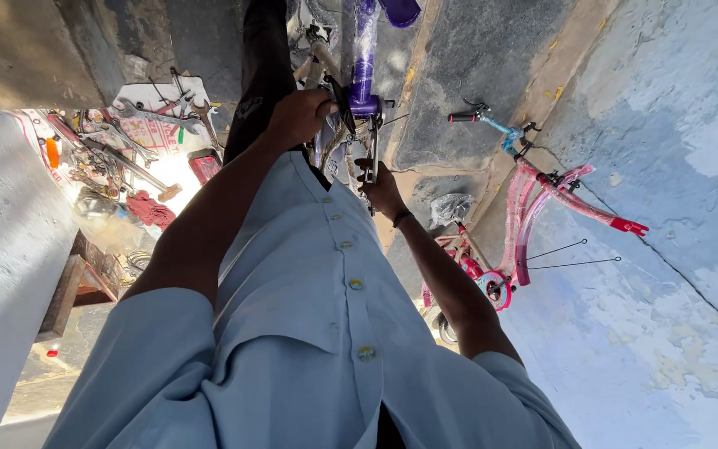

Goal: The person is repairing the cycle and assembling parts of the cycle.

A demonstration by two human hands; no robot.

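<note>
Both hands are working at the far end of the purple bike frame (pixel 365 58): left hand (pixel 299 116) is wrapping closed around its crank area, right hand (pixel 381 189) is gripping a metal tool (pixel 373 150) running lengthwise toward the frame.

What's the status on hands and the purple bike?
Left hand gripping the purple bike frame near the crank. Right hand on a metal tool at the same joint. Nothing in between; tools lie off left, pink bike off right.

Colours around the bicycle work

Purple bicycle frame (pixel 365 58) top centre; pink child's bicycle (pixel 533 208) right; pale blue shirt (pixel 309 333) below; red rag (pixel 150 208) left.
</note>
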